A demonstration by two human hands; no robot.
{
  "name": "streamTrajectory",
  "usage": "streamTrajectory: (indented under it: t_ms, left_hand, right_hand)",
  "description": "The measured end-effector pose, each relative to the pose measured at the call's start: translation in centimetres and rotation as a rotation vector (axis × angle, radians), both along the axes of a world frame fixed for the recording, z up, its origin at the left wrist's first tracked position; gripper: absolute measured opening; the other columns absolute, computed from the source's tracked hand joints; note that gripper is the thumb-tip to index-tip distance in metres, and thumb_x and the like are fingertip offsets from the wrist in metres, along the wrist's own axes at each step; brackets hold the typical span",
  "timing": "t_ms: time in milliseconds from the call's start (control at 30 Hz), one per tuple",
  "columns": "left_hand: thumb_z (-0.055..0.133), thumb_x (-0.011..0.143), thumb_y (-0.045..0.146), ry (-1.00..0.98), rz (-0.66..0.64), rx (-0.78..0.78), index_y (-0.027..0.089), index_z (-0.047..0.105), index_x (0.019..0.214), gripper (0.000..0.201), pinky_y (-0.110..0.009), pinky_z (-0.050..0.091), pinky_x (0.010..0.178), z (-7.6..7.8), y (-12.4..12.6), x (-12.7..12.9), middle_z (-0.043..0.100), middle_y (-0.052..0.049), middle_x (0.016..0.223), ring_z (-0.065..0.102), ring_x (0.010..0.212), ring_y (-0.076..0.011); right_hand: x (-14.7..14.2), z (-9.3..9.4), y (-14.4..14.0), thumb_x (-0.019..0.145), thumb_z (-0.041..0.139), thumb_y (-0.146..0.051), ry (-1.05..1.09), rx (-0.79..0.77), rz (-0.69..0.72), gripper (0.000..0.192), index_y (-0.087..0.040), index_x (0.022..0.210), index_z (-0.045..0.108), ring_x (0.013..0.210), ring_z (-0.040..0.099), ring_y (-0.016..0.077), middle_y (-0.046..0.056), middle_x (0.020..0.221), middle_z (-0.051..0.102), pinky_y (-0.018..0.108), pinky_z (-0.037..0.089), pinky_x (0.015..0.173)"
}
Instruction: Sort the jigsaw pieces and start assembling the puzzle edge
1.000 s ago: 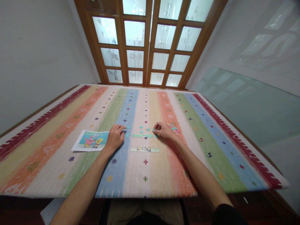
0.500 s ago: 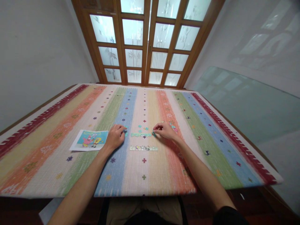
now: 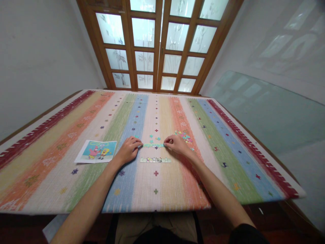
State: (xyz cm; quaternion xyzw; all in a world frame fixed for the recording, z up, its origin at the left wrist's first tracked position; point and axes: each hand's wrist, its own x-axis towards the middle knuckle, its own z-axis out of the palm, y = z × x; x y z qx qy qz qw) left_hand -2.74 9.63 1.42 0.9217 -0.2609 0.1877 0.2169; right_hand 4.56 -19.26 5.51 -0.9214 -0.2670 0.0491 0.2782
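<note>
A narrow strip of joined teal puzzle pieces (image 3: 153,145) lies across the tablecloth between my hands. My left hand (image 3: 129,148) is at its left end, fingers bent together and fingertips touching the end. At the right end, my right hand (image 3: 177,144) pinches a small teal puzzle piece (image 3: 164,145) between thumb and fingers, mostly covered by the fingertips. Nearer me lies a second joined strip (image 3: 155,160) with a pale, multicoloured print. Just beyond the teal strip are a few loose teal pieces (image 3: 151,136).
A heap of mixed puzzle pieces (image 3: 185,136) sits behind my right hand. To the left lies a printed cartoon picture (image 3: 98,151) on white paper. The striped tablecloth (image 3: 170,186) covers the table, and wooden glazed doors (image 3: 159,51) stand beyond it.
My left hand has moved right onto the strip's left end. My right hand has shifted slightly left, bringing its piece to the right end.
</note>
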Motion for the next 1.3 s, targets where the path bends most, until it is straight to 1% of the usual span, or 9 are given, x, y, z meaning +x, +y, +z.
streamTrajectory:
  t_ms: [133,233,433,567,767,967,1100,1167,1300]
  left_hand:
    - [0.049,0.086,0.004,0.012,-0.011,-0.009,0.020,0.073,0.102,0.033,-0.046,0.048,0.095,0.0,-0.2,0.0,0.071,-0.009,0.105,0.058,0.103,-0.0258]
    - [0.049,0.085,0.002,0.023,-0.029,-0.017,0.021,0.073,0.102,0.035,-0.047,0.049,0.095,0.1,-0.3,-0.1,0.071,-0.009,0.105,0.058,0.103,-0.0256]
    - [0.049,0.085,0.001,0.044,-0.027,-0.018,0.022,0.074,0.104,0.038,-0.047,0.049,0.096,0.3,-0.3,-0.1,0.071,-0.008,0.106,0.058,0.103,-0.0252]
    - [0.049,0.085,0.002,0.042,-0.036,-0.016,0.022,0.075,0.103,0.037,-0.047,0.049,0.095,0.3,-0.3,-0.1,0.071,-0.009,0.106,0.059,0.103,-0.0253]
    - [0.049,0.086,0.004,0.040,-0.041,-0.004,0.022,0.075,0.101,0.035,-0.049,0.050,0.095,0.2,-0.3,-0.1,0.072,-0.009,0.107,0.059,0.104,-0.0258]
    - [0.051,0.085,0.003,0.054,-0.042,-0.003,0.022,0.076,0.100,0.035,-0.049,0.049,0.096,0.3,-0.4,0.0,0.073,-0.009,0.106,0.059,0.103,-0.0258]
    - [0.051,0.085,0.003,0.044,-0.039,-0.006,0.022,0.076,0.101,0.035,-0.048,0.049,0.095,0.2,-0.4,0.0,0.073,-0.009,0.105,0.059,0.103,-0.0259]
    - [0.052,0.084,0.002,0.044,-0.038,-0.003,0.023,0.075,0.101,0.036,-0.047,0.049,0.094,0.1,-0.4,0.0,0.072,-0.008,0.106,0.059,0.103,-0.0257]
    - [0.050,0.085,0.003,0.036,-0.040,0.002,0.022,0.075,0.101,0.035,-0.048,0.049,0.094,0.1,-0.3,-0.1,0.072,-0.009,0.105,0.059,0.103,-0.0259]
  right_hand:
    - [-0.1,-0.2,0.0,0.084,0.067,-0.015,-0.032,-0.047,0.010,0.013,-0.019,0.085,0.080,0.081,0.067,0.0204,0.009,0.090,0.077,0.030,0.047,0.077]
    - [-0.1,-0.4,0.0,0.085,0.067,-0.014,-0.067,-0.073,0.001,0.013,-0.018,0.084,0.079,0.084,0.067,0.0210,0.009,0.091,0.076,0.030,0.047,0.078]
    - [0.1,-0.4,-0.4,0.086,0.065,-0.015,-0.075,-0.062,0.051,0.014,-0.020,0.083,0.078,0.082,0.064,0.0201,0.008,0.091,0.073,0.030,0.046,0.078]
    - [0.0,-0.5,-0.6,0.085,0.067,-0.018,-0.076,-0.075,0.092,0.011,-0.021,0.084,0.078,0.082,0.063,0.0202,0.008,0.093,0.071,0.031,0.046,0.077]
    - [-0.2,-0.8,-0.5,0.087,0.067,-0.017,-0.085,-0.116,0.105,0.013,-0.021,0.086,0.079,0.088,0.063,0.0217,0.009,0.095,0.070,0.032,0.045,0.079]
    - [-0.2,-1.0,-0.4,0.088,0.068,-0.019,-0.099,-0.149,0.087,0.011,-0.022,0.088,0.079,0.087,0.062,0.0218,0.009,0.093,0.069,0.031,0.043,0.076]
    - [-0.2,-0.8,-0.7,0.090,0.064,-0.018,-0.100,-0.129,0.105,0.015,-0.020,0.093,0.079,0.084,0.061,0.0202,0.009,0.093,0.068,0.030,0.042,0.074]
    - [-0.2,-0.7,-1.0,0.088,0.064,-0.016,-0.097,-0.128,0.104,0.017,-0.019,0.095,0.079,0.081,0.060,0.0193,0.009,0.092,0.068,0.029,0.041,0.073]
    - [-0.3,-0.6,-1.7,0.081,0.067,-0.013,-0.100,-0.164,0.101,0.015,-0.017,0.091,0.078,0.083,0.060,0.0201,0.008,0.091,0.066,0.029,0.040,0.071]
